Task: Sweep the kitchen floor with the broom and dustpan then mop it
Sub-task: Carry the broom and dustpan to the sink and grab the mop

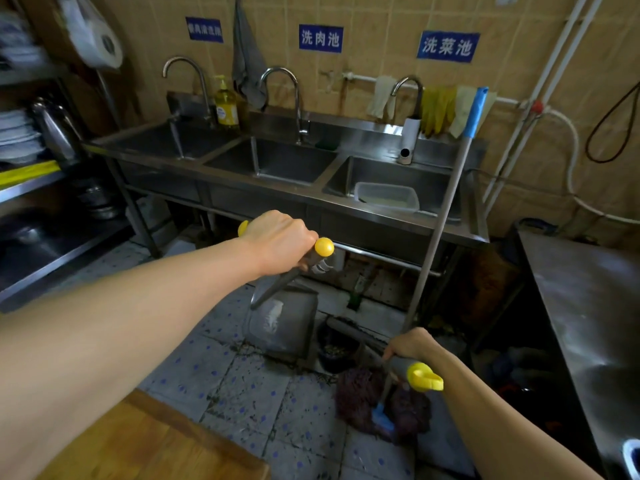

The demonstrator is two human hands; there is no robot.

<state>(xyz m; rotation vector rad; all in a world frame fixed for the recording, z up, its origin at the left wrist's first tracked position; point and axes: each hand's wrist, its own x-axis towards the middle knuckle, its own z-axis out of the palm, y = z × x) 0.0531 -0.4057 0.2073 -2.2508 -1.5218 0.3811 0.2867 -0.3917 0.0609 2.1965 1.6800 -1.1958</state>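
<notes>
Left hand (pixel 280 237) at centre grips the dustpan (pixel 282 323) by its grey, yellow-capped handle, pan hanging over the tiled floor (pixel 242 386) below the sink (pixel 294 161). Right hand (pixel 412 344) at 5 o'clock grips the broom (pixel 360 336) handle, yellow end toward the camera, its far end reaching a dark bucket (pixel 337 351). Mop (pixel 446 216) leans on the sink at 2 o'clock, head on the floor just below the right hand.

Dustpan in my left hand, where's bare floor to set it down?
Bare tiles lie between the wooden table corner and the mop head. Under the sink it is crowded: a dark bucket beside the dustpan.
</notes>
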